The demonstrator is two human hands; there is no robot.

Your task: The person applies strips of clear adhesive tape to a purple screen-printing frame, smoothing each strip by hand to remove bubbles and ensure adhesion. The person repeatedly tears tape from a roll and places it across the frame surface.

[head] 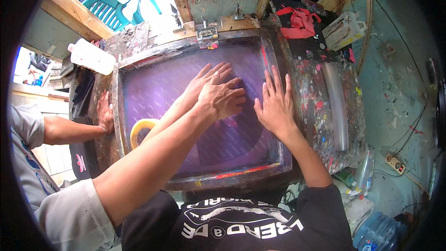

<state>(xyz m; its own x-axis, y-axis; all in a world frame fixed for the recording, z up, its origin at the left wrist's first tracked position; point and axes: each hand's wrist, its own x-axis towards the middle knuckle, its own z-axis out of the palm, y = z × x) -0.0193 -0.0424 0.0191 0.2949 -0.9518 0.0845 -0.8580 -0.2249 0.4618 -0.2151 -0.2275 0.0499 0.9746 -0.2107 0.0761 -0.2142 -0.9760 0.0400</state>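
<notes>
A silkscreen frame [116, 111] with purplish mesh [150, 87] lies before me. My left hand [209, 76] lies palm down on the mesh, holding nothing; its forearm runs beneath a co-worker's arm. The co-worker's hand [224, 99] is on the mesh just beside and below mine, partly overlapping it. My right hand [277, 106] rests flat with fingers spread at the mesh's right side, its fingers reaching the frame's right bar. A yellow tape roll [134, 134] lies on the mesh, partly hidden by the arms. A pink printed shape [228, 122] shows faintly through the mesh.
A metal hinge clamp [207, 36] holds the frame's far side. The co-worker's other hand [105, 111] presses the table's left edge. White plastic jug [92, 56] at left; red cloth [298, 22], stained jug [343, 31] and clear plastic strip [336, 106] at right.
</notes>
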